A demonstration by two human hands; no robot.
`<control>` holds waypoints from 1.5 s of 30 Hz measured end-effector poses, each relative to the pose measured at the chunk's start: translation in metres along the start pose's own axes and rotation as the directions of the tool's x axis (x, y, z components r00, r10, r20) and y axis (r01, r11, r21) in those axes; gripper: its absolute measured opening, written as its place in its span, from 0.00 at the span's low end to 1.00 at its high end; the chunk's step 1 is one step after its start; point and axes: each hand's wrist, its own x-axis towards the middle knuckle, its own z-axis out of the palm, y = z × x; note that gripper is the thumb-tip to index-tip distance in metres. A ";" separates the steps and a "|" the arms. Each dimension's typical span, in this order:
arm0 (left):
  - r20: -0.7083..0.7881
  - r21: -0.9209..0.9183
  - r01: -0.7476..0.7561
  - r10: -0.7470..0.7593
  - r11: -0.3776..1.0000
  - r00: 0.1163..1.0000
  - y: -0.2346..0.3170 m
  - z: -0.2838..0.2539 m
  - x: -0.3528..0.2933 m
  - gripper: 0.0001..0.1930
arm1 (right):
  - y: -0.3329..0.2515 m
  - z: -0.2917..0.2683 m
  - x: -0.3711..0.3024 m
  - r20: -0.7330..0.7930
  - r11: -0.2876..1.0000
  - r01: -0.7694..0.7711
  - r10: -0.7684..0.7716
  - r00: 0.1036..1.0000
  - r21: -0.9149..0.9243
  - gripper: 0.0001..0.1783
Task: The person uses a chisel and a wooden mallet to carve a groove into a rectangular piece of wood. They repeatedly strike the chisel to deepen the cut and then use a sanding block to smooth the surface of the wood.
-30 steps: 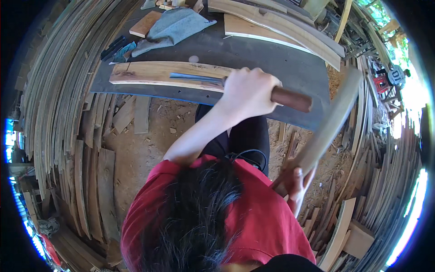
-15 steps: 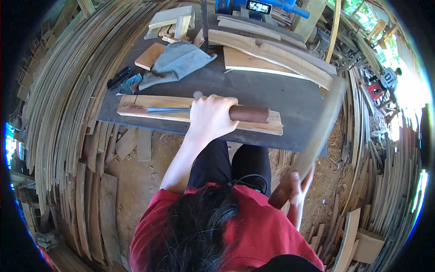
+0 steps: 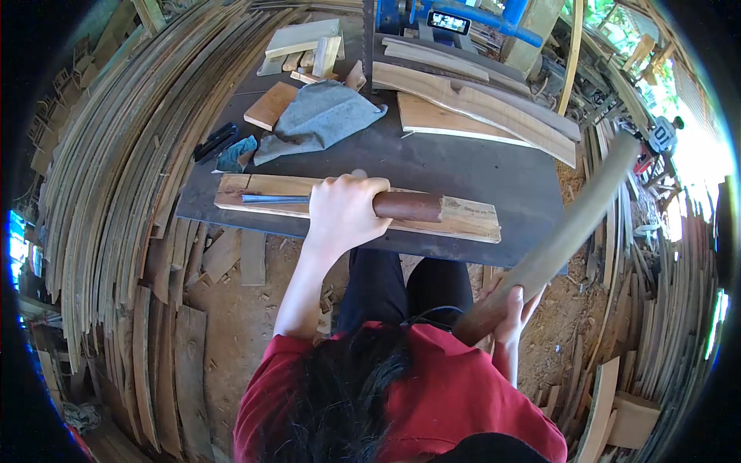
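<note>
My left hand (image 3: 345, 214) is wrapped round a chisel lying nearly level over a wooden board (image 3: 471, 218). The chisel's brown handle (image 3: 413, 207) sticks out to the right of my fist, and its metal blade (image 3: 274, 199) points left along the board. Whether the blade touches the wood I cannot tell. Off the table's near right corner, my right hand (image 3: 513, 315) grips the lower part of a long, thick wooden stick (image 3: 571, 224), which slants up to the right. Part of that hand is hidden behind the stick.
On the dark table (image 3: 478, 174) lie a grey cloth (image 3: 320, 119), a brown wood block (image 3: 272, 106), a black object (image 3: 216, 143) and curved planks (image 3: 478, 108). Long stacked strips (image 3: 123, 154) line the left. A blue machine (image 3: 494, 19) stands behind; a person (image 3: 662, 135) is far right.
The chisel and my left hand have shifted left along the board. The stick, blurred before, now tilts further right at its upper end. The whole view has shifted slightly.
</note>
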 end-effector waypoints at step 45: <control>-0.413 -0.292 -0.303 0.167 0.907 0.896 0.058 -0.021 0.010 0.12 | -0.018 -0.037 0.020 0.004 0.931 0.022 -0.022 1.000 -0.365 0.30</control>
